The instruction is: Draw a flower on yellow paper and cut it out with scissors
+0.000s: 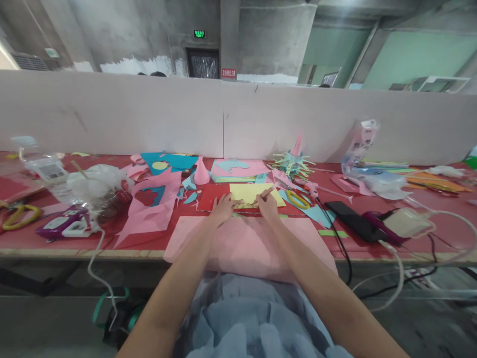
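Note:
My right hand [265, 203] is closed on a thin pen or pencil [275, 187], its tip at the yellow paper [257, 191]. My left hand [222, 209] lies at the left edge of that paper, its fingertips near a small round outline or ring; whether they pinch it is too small to tell. Under the yellow paper is a red sheet [206, 196]. A large pink sheet [246, 243] lies beneath my wrists and hangs over the table's front edge.
Pink cone [201, 172] and spiky paper model [293, 161] stand behind. Yellow-handled scissors [297, 199], a phone [354, 220] and cables lie right. Cut pink paper [158, 219], a purple device [65, 223] and a plastic bag [95, 186] lie left. A white partition [149, 117] rises behind.

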Demonstrator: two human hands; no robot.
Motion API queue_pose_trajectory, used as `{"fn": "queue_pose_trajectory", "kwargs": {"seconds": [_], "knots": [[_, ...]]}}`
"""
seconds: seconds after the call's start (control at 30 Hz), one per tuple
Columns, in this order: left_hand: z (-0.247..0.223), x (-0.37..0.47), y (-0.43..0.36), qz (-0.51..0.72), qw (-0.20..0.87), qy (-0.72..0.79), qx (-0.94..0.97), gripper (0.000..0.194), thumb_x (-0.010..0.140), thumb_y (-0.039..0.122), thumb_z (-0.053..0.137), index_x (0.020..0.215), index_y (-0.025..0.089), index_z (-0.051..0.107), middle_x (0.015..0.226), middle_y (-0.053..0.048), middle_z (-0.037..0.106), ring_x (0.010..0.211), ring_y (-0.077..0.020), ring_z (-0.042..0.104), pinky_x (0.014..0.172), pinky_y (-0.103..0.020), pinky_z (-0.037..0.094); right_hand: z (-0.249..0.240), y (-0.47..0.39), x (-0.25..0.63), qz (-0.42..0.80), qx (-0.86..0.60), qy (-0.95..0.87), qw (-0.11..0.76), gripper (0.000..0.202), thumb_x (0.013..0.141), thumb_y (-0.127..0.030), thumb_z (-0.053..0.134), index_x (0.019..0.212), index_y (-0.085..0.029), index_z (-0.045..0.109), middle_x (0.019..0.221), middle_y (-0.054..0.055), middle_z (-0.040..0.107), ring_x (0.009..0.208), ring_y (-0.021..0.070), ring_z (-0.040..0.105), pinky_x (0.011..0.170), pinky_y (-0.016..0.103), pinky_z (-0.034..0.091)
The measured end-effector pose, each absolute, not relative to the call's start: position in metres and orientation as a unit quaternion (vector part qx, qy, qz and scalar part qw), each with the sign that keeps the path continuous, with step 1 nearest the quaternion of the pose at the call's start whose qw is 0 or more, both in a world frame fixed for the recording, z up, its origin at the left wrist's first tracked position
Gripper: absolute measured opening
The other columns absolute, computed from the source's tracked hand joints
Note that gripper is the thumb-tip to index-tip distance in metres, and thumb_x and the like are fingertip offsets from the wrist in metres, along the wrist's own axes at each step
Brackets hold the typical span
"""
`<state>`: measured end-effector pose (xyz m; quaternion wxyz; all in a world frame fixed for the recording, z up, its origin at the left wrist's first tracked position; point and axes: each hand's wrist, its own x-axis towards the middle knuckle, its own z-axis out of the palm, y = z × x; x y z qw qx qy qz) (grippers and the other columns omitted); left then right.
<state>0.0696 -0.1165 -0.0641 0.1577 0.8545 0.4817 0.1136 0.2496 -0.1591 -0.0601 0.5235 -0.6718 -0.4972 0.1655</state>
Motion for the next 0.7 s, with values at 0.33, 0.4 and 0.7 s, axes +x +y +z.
{"fn": "queue_pose_trajectory", "kwargs": {"seconds": [0.33,0.4,0.7], "knots": [[-0.0576,0.0696,-0.1200,0.098,0.162,0.487,0.852,0.045,0.093,0.022,0.028,0.128,0.043,0.046,0.148,0.007,0.025,0.138,-0.0219,0.014,0.111,-0.050,0.005,-0.0631,-0.1575,0.2505,0.159,-0.666,-0.537,0.493,0.031,0.078,-0.042,0.045,0.067,-0.019,0.063,0.061,0.003,0.061,0.060,0.0180,0.056,0.062,0.027,0.040],[-0.0584,0.0696,-0.1199,0.102,0.161,0.486,0.853,0.045,0.093,0.022,0.027,0.129,0.043,0.045,0.149,0.006,0.024,0.139,-0.0217,0.014,0.111,-0.050,0.005,-0.0640,-0.1567,0.2508,0.159,-0.667,-0.538,0.490,0.032,0.078,-0.042,0.045,0.067,-0.018,0.063,0.061,0.003,0.062,0.061,0.0182,0.057,0.062,0.027,0.040],[-0.0596,0.0695,-0.1183,0.103,0.159,0.482,0.856,0.044,0.094,0.022,0.028,0.129,0.043,0.046,0.149,0.004,0.025,0.138,-0.0238,0.014,0.110,-0.051,0.007,-0.0660,-0.1547,0.2493,0.154,-0.670,-0.533,0.493,0.022,0.077,-0.034,0.045,0.062,-0.021,0.053,0.064,0.003,0.064,0.065,0.0181,0.059,0.067,0.028,0.040]]}}
